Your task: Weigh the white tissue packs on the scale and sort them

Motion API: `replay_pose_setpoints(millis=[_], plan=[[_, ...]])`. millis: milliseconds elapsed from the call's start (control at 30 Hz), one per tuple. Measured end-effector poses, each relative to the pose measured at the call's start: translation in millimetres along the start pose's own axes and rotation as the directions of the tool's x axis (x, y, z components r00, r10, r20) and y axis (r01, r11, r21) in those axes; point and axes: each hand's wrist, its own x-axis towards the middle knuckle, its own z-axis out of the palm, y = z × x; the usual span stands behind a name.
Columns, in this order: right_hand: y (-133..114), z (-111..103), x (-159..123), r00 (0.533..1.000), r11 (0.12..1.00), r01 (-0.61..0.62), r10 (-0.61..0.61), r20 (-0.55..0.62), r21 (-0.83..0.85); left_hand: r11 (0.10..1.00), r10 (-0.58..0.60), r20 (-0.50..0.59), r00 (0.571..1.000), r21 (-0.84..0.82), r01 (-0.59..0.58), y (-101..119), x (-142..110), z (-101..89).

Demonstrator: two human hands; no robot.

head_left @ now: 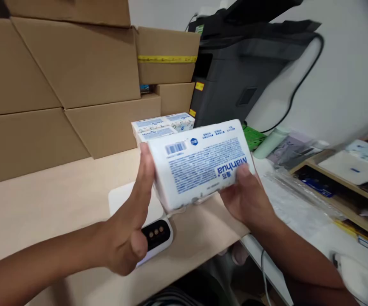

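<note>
A white plastic-wrapped pack of tissues (203, 163) with blue "Manhua" print, upside down to me, is tilted above the table. My right hand (247, 195) grips its lower right corner, thumb on the printed face and fingers behind or underneath. Flat against the pack's left end lie the stretched fingers of my left hand (133, 212), its thumb apart from the pack. Below, partly hidden by my left hand and the pack, a white device (120, 196) with a black panel of round buttons sits on the table. More white tissue packs (158, 125) stand together behind the held one.
Stacked cardboard boxes (101, 63) line the back left of the wooden table (75, 187). A dark grey printer (235, 76) stands behind. To the right are a pale green bottle (271, 142), clear plastic wrapping (301, 191) and a wooden shelf organizer (340, 182).
</note>
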Motion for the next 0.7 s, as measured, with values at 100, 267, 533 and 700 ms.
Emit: replay_pose_setpoints(millis=[100, 267, 533, 700], plan=[[3.6, -31.2, 65.4, 1.0, 0.992, -0.003, 0.0, -0.025, -0.129, 0.989, 0.146, 0.159, 0.976, 0.013, -0.15, 3.6, 23.3, -23.3], [40.5, -78.5, 172.0, 0.956, 0.969, -0.172, 0.12, -0.267, -0.178, 0.981, -0.121, 0.124, 0.985, 0.165, 0.1, -58.6, 30.2, -55.3], [82.0, -50.7, 225.0, 0.926, 0.803, -0.353, 0.228, -0.3, -0.481, 0.954, -0.289, -0.169, 0.942, 0.032, 0.298, -144.2, 11.5, -39.7], [80.9, -54.8, 222.8, 0.956, 0.666, -0.288, 0.247, -0.16, -0.688, 0.968, -0.25, -0.151, 0.956, -0.012, 0.251, -132.0, 7.1, -37.9]])
